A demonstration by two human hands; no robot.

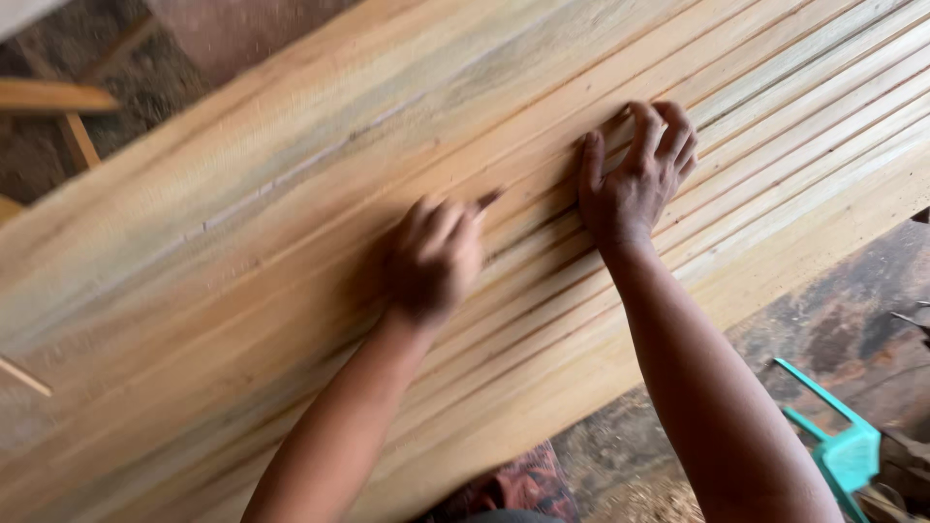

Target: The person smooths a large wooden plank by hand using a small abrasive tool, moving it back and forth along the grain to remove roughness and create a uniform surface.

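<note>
A broad stack of pale wooden planks and thin strips (pixel 291 194) runs diagonally across the view. My right hand (pixel 635 174) lies flat on the narrow strips, fingers spread and pressing on them. My left hand (pixel 436 257) is blurred with motion, its fingers curled loosely over the strips, one finger pointing up and right. I cannot tell whether the left hand grips a strip or only touches it.
A teal plastic stool (pixel 833 436) stands on the dusty floor at the lower right. Sawdust (pixel 649 499) lies on the ground below the planks. Wooden frame pieces (pixel 58 107) show at the upper left.
</note>
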